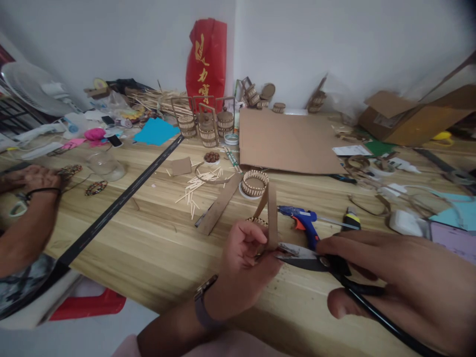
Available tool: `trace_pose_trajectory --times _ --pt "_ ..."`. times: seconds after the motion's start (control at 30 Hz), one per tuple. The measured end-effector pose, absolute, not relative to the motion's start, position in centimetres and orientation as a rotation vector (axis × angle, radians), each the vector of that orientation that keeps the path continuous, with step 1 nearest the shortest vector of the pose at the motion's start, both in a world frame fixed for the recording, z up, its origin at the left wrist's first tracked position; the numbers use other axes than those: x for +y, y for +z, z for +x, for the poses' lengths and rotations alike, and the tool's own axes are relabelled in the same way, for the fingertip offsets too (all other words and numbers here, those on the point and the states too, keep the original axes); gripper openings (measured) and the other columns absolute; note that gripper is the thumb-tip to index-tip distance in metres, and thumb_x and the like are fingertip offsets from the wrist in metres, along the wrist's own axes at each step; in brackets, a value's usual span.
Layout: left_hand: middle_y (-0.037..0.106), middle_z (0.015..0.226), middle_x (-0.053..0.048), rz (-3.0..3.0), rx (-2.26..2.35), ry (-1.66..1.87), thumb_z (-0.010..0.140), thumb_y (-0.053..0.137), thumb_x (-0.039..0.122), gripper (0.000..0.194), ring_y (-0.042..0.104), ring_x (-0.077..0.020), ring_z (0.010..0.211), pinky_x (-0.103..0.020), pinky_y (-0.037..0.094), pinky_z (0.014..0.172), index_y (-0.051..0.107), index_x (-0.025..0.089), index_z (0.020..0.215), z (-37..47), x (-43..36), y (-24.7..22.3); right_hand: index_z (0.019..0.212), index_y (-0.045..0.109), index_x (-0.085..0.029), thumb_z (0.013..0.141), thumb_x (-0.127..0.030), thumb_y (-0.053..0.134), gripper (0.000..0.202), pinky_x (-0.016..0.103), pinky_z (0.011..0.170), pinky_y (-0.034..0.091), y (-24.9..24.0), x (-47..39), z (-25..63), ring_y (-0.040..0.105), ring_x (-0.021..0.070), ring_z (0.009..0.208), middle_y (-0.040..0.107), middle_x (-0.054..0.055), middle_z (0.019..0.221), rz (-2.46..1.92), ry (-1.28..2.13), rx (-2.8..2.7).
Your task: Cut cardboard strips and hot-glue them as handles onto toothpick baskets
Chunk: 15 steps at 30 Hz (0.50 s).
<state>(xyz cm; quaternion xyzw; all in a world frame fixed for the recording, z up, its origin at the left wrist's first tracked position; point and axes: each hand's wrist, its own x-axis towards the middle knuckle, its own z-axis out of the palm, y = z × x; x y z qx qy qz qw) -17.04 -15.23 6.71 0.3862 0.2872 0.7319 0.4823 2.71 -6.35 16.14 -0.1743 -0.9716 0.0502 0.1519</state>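
My left hand, with a watch on its wrist, is closed round the lower end of a brown cardboard strip that is bent to a narrow peak. Part of a small slatted basket shows behind the fingers. In my right hand is a pair of black-handled scissors, whose blades reach the strip's lower end beside my left fingertips. A blue glue gun lies just beyond the scissors. Farther back, a round slatted ring rests on a white lid.
Loose sticks and a cardboard piece lie left of centre. Behind are finished small baskets, a cardboard sheet and a red bag. At the left edge another person's hands rest on the table. A phone lies right.
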Motion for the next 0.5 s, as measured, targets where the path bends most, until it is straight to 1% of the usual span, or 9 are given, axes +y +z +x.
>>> trace_pose_trajectory --times 0.13,0.2,0.27,0.33,0.43,0.5 --pt "0.069 0.087 0.001 0.973 0.757 1.771 0.088 0.080 0.035 0.035 0.068 -0.0100 0.074 -0.021 0.055 0.069 0.048 0.023 0.093 -17.1 -15.3 6.6 0.105 0.058 -0.035 0.099 -0.064 0.044 0.032 0.031 0.041 0.052 16.0 -6.3 2.7 0.073 0.0204 0.056 0.075 -0.003 0.074 -0.495 0.106 -2.779" --pt "0.071 0.088 0.001 1.002 0.817 1.810 0.091 0.076 0.035 0.030 0.072 -0.0131 0.079 -0.024 0.058 0.071 0.049 0.024 0.097 -17.2 -15.3 6.6 0.105 0.058 -0.035 0.099 -0.064 0.044 0.032 0.031 0.041 0.053 15.9 -6.4 2.8 0.073 0.0200 0.055 0.075 -0.003 0.074 -0.487 0.107 -2.768" --pt "0.073 0.090 0.001 1.053 0.869 1.901 0.096 0.071 0.031 0.022 0.074 -0.0145 0.084 -0.026 0.060 0.075 0.051 0.026 0.105 -17.4 -15.4 6.8 0.106 0.058 -0.035 0.099 -0.064 0.044 0.032 0.032 0.040 0.052 15.8 -6.4 2.7 0.072 0.0199 0.053 0.075 -0.003 0.074 -0.486 0.100 -2.756" --pt "0.074 0.093 0.002 1.123 0.905 1.985 0.099 0.065 0.025 0.016 0.074 -0.0137 0.086 -0.026 0.060 0.076 0.053 0.027 0.108 -17.6 -15.4 7.0 0.106 0.058 -0.035 0.100 -0.063 0.042 0.032 0.033 0.039 0.051 15.8 -6.5 2.7 0.072 0.0206 0.052 0.075 -0.003 0.073 -0.487 0.078 -2.746" --pt "0.071 0.097 -0.001 1.255 0.927 1.973 0.101 0.061 0.019 0.005 0.072 -0.0133 0.089 -0.025 0.058 0.078 0.061 0.023 0.099 -18.2 -15.4 7.2 0.107 0.058 -0.035 0.101 -0.062 0.041 0.032 0.034 0.040 0.050 15.8 -6.3 2.5 0.072 0.0214 0.053 0.076 -0.002 0.073 -0.485 0.056 -2.752" --pt "0.069 0.099 -0.003 1.307 0.922 1.915 0.100 0.060 0.017 0.009 0.071 -0.0146 0.092 -0.027 0.058 0.080 0.063 0.021 0.093 -18.5 -15.4 7.2 0.107 0.058 -0.035 0.101 -0.062 0.042 0.032 0.033 0.041 0.051 15.7 -6.2 2.5 0.072 0.0212 0.054 0.076 -0.002 0.075 -0.483 0.059 -2.761"
